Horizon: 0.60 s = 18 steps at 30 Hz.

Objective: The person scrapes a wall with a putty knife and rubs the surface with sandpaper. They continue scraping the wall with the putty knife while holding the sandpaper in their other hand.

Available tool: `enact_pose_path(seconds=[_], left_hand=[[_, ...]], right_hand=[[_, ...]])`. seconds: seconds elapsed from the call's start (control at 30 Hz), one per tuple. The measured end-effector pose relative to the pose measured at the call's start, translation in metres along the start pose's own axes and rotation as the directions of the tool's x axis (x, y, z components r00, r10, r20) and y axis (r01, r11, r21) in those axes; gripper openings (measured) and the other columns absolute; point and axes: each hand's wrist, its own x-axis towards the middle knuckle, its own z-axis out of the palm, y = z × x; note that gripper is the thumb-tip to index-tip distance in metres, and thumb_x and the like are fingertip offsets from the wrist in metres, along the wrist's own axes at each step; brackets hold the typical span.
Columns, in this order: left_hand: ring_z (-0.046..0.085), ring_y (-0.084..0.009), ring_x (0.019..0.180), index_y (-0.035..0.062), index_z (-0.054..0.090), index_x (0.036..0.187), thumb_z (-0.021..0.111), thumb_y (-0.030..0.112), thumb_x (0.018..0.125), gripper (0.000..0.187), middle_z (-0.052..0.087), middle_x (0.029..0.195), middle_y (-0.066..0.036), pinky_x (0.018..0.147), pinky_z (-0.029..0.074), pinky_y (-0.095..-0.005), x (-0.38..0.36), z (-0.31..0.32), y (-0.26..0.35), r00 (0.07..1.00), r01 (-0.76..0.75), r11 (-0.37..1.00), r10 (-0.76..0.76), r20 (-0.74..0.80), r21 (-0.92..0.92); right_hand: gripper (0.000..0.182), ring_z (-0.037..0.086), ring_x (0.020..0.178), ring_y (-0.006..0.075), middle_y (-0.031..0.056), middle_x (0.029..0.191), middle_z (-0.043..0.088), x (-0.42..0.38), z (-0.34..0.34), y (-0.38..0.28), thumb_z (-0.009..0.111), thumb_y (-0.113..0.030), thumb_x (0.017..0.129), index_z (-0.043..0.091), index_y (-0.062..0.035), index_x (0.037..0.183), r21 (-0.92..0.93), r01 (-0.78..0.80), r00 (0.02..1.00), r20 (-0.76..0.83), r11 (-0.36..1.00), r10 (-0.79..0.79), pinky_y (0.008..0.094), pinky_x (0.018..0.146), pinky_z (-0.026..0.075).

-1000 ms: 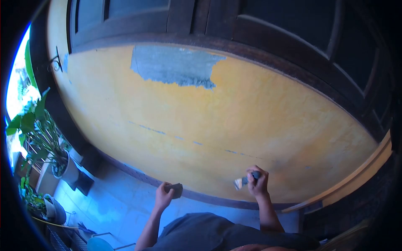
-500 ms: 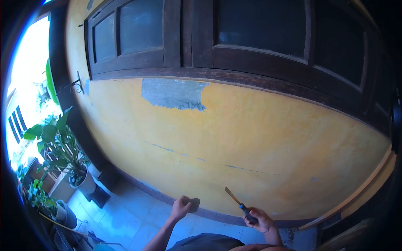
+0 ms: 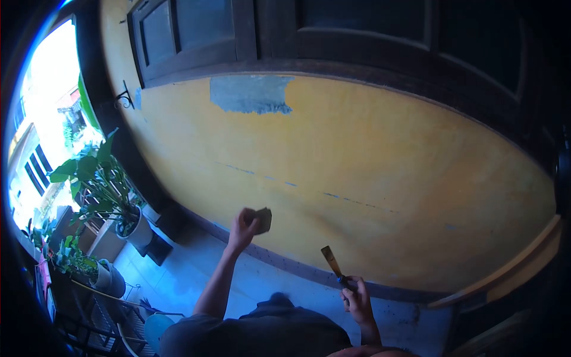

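My left hand [image 3: 242,229] is closed on a small dark flat piece [image 3: 262,221], perhaps sandpaper, raised in front of the lower wall. To the right and lower, my right hand [image 3: 358,297] grips the dark handle of a scraper [image 3: 330,260], its blade pointing up and to the left. Neither hand appears to touch the yellow wall [image 3: 357,154]. A grey bare patch [image 3: 251,94] with a ragged lower edge lies under the window frame. Thin grey scratches [image 3: 289,184] run across the middle of the wall.
Dark wooden windows [image 3: 208,47] span the top. Potted plants [image 3: 138,229] stand at the left beside a dark post, with a metal rack [image 3: 104,327] below them. A wall bracket [image 3: 124,98] sticks out at the upper left. Pale tiles [image 3: 178,262] cover the floor.
My left hand has risen and moved slightly left with the flat piece. My right hand is slightly higher and left, the scraper's blade turned more face-on. The view has tilted downward.
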Motion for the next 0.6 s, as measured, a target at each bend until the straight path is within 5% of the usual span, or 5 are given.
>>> enact_pose_path(seconds=[0.13, 0.2, 0.27, 0.43, 0.6], left_hand=[[0.073, -0.0339, 0.093, -0.0002, 0.068, 0.110, 0.074, 0.008, 0.090, 0.022, 0.074, 0.098, -0.018, 0.083, 0.055, -0.0405, 0.051, 0.001, 0.010, 0.985, -0.171, 0.984, 0.171, 0.005, -0.052], [0.071, -0.0277, 0.089, -0.0017, 0.068, 0.108, 0.074, 0.009, 0.091, 0.022, 0.073, 0.095, -0.017, 0.083, 0.054, -0.0382, 0.074, -0.004, 0.011, 0.966, -0.257, 0.962, 0.257, -0.014, -0.092], [0.069, -0.0284, 0.089, -0.0012, 0.067, 0.105, 0.074, 0.009, 0.090, 0.020, 0.072, 0.094, -0.016, 0.084, 0.054, -0.0388, 0.103, -0.019, 0.005, 0.944, -0.329, 0.939, 0.329, -0.017, -0.101], [0.064, -0.0359, 0.099, 0.0020, 0.063, 0.097, 0.072, 0.002, 0.086, 0.015, 0.067, 0.096, -0.014, 0.088, 0.051, -0.0445, 0.173, -0.066, -0.031, 0.801, -0.597, 0.801, 0.591, -0.096, -0.042], [0.058, -0.0379, 0.105, 0.0076, 0.058, 0.101, 0.070, 0.016, 0.089, 0.018, 0.064, 0.103, -0.012, 0.090, 0.047, -0.0509, 0.244, -0.095, -0.097, 0.597, -0.776, 0.610, 0.792, -0.124, 0.162]], right_hand=[[0.037, 0.048, 0.054, 0.0048, 0.0009, 0.082, 0.057, 0.005, 0.019, 0.008, 0.065, -0.010, 0.101, 0.052, -0.0051, 0.136, -0.169, 0.158, 0.962, -0.196, 0.973, -0.191, 0.0225, 0.047, 0.039], [0.039, 0.051, 0.055, 0.0045, 0.0003, 0.083, 0.057, 0.023, 0.046, 0.002, 0.068, -0.008, 0.100, 0.053, -0.0049, 0.136, -0.219, 0.217, 0.915, -0.295, 0.951, -0.276, 0.0231, 0.046, 0.040], [0.041, 0.058, 0.066, 0.0091, 0.0017, 0.088, 0.060, 0.049, 0.071, -0.006, 0.067, -0.008, 0.101, 0.052, -0.0027, 0.139, -0.346, 0.273, 0.860, -0.331, 0.898, -0.389, 0.0242, 0.059, 0.046], [0.042, 0.065, 0.082, 0.0161, 0.0092, 0.096, 0.065, 0.136, 0.184, -0.092, 0.067, -0.003, 0.101, 0.057, 0.0005, 0.141, -0.657, 0.500, 0.544, -0.268, 0.564, -0.795, 0.0309, 0.076, 0.053], [0.043, 0.069, 0.081, 0.0229, 0.0144, 0.097, 0.067, 0.202, 0.263, -0.169, 0.068, 0.001, 0.097, 0.065, -0.0010, 0.140, -0.904, 0.383, 0.268, -0.086, 0.189, -0.960, 0.0360, 0.072, 0.056]])
